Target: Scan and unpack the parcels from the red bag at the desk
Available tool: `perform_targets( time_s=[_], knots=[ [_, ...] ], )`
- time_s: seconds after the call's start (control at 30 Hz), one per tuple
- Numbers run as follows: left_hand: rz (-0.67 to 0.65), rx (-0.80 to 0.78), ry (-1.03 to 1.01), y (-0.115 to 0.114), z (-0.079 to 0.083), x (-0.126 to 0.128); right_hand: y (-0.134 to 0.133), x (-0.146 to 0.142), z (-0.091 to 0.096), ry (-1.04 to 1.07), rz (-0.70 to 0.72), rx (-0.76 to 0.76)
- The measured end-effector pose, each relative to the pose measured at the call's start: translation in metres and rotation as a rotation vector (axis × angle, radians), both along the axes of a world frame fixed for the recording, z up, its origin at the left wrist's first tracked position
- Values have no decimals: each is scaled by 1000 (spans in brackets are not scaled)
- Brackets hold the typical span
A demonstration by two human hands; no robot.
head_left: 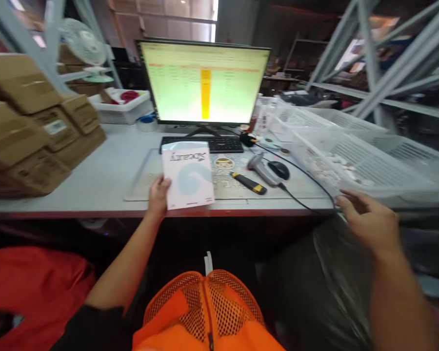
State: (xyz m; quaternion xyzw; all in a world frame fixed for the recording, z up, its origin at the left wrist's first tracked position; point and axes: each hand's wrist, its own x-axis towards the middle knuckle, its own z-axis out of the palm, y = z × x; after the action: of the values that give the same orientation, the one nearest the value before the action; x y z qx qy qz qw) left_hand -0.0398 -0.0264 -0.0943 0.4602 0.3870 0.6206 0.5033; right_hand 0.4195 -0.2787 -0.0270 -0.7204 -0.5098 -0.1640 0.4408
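My left hand [158,194] grips the lower left corner of a flat white packet [188,173] with printed lettering, holding it over the desk mat [142,180] in front of the keyboard [219,144]. My right hand [368,219] hovers at the desk's right edge, fingers loosely curled and apart, holding nothing, just beside a white plastic basket [354,165] with small white pieces inside. A dark plastic bag [314,278] hangs below that hand.
A lit monitor [205,80] stands at the back. A barcode scanner [262,168], a mouse [279,169] and a yellow-black utility knife [249,183] lie on the mat. Cardboard boxes [36,126] stack at the left, a fan [83,46] behind them. More white baskets [402,146] sit right.
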Motion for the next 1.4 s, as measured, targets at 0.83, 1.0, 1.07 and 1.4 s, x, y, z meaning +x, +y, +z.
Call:
perform_targets(
  time_s=[0.83,1.0,1.07,1.4],
  knots=[
    [406,752,777,-17,-25,-37,159,-243,0,-419,858,87],
    [337,769,755,-19,-22,-32,160,-250,7,-373,942,-86],
    [316,753,766,-19,-23,-33,162,-248,23,-363,950,-132],
    [207,819,790,-18,-23,-39,164,-244,60,-392,937,-189]
  ],
)
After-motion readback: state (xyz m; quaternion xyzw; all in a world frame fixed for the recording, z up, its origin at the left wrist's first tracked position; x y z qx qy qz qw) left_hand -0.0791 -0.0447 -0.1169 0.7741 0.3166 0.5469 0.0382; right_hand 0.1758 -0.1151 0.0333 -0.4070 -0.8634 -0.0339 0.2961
